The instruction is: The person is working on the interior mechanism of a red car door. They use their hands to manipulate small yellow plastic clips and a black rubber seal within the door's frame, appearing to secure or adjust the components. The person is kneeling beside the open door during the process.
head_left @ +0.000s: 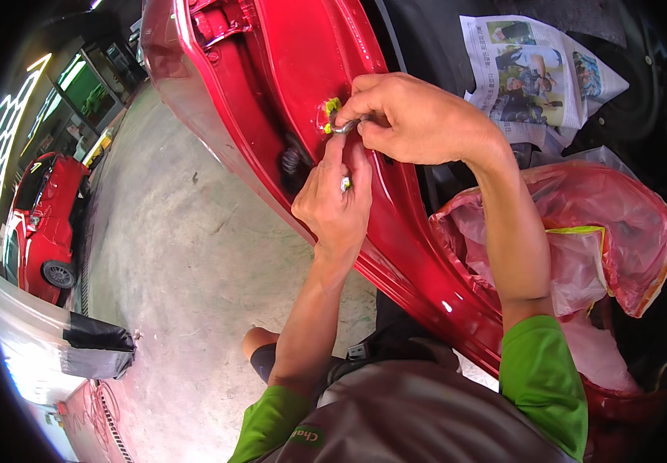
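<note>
Both hands meet at a small curved metal loop (343, 126) on the red painted car body (318, 65). Bright yellow-green tape (332, 109) shows on the paint right beside the loop. My right hand (418, 119) reaches across from the right, thumb and fingers pinched at the metal. From below, my left hand (335, 197) holds its index fingertip against the loop, the other fingers curled. Between those fingers sits a small scrap, whitish and yellow-green (345, 183); its kind is unclear. My fingers hide part of the loop.
Newspaper sheets (530, 73) lie on the dark surface at upper right. Crumpled reddish clear plastic sheeting (565, 224) covers the car's inside, right of my forearm. Concrete floor (187, 224) stretches left. Another red car (52, 220) stands far left, near a covered object (98, 347).
</note>
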`<control>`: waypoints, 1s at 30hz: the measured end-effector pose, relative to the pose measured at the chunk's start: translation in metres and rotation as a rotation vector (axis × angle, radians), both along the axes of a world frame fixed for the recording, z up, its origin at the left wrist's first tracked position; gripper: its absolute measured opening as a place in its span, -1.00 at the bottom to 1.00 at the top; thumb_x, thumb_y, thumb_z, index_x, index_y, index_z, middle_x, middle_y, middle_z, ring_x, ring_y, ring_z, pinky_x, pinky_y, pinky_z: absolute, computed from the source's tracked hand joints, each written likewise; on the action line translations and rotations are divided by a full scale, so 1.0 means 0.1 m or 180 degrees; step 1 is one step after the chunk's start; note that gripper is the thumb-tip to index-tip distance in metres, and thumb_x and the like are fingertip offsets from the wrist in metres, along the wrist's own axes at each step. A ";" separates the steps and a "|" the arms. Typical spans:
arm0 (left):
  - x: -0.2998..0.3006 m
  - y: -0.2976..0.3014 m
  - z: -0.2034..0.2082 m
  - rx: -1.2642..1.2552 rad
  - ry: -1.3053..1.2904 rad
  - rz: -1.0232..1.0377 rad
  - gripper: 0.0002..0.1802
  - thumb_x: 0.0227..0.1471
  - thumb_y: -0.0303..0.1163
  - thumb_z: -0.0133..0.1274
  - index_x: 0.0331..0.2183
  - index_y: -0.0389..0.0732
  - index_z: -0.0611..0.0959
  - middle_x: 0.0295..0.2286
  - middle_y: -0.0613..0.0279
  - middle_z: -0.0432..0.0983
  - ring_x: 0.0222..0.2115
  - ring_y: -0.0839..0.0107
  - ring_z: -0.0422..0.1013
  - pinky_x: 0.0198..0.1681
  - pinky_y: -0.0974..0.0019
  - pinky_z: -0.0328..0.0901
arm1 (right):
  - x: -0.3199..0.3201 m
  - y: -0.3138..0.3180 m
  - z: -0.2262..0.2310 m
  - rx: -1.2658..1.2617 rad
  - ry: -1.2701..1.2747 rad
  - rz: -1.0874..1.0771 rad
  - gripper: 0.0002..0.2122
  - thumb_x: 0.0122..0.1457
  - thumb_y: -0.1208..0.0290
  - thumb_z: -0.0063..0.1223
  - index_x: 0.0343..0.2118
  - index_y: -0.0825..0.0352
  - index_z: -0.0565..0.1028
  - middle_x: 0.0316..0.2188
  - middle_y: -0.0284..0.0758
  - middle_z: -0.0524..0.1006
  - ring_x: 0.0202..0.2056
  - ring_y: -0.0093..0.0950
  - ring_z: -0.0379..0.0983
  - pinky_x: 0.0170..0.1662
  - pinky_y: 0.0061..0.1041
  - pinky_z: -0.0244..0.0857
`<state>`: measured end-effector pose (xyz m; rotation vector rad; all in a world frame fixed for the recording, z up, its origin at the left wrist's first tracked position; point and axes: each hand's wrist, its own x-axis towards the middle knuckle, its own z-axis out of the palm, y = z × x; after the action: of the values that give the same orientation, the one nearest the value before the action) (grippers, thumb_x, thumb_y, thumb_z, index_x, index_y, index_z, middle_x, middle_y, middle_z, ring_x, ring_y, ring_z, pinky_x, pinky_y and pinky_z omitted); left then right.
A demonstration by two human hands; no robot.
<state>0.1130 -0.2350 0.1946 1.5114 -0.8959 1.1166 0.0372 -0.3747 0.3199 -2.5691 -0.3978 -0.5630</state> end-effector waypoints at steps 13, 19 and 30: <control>-0.14 -0.22 0.08 -0.0238 0.0916 0.0686 -0.73 0.03 -0.35 0.37 -0.22 -0.22 0.72 -0.60 0.23 0.60 -0.61 0.35 0.53 -0.46 0.26 0.38 | -0.11 0.05 -0.11 0.0620 0.0479 -0.0202 -0.63 0.17 0.58 -0.09 0.01 0.50 0.58 -0.20 -0.08 0.59 -0.25 -0.23 0.55 -0.15 -0.32 0.41; -0.24 -0.20 0.05 -0.0094 0.1253 0.0503 -0.64 0.00 -0.31 0.38 -0.15 -0.23 0.72 -0.55 0.23 0.63 -0.54 0.35 0.56 -0.39 0.29 0.41 | -0.06 0.09 -0.25 0.1008 0.0343 -0.0381 -0.71 0.22 0.48 -0.09 -0.09 0.48 0.59 -0.34 -0.08 0.60 -0.38 -0.31 0.54 -0.25 -0.32 0.39; -0.14 -0.24 0.07 -0.0182 0.0607 0.0909 -0.79 0.08 -0.38 0.33 -0.28 -0.21 0.65 -0.59 0.23 0.57 -0.63 0.32 0.50 -0.51 0.26 0.39 | 0.12 0.02 -0.18 0.1468 0.0289 -0.0188 -0.73 0.28 0.42 -0.05 -0.18 0.45 0.66 -0.58 -0.34 0.53 -0.54 -0.54 0.41 -0.44 -0.46 0.27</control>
<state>0.0985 -0.2592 0.2011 1.7021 -0.5248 1.1654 0.0492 -0.3724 0.3016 -2.1562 -0.1389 -0.4898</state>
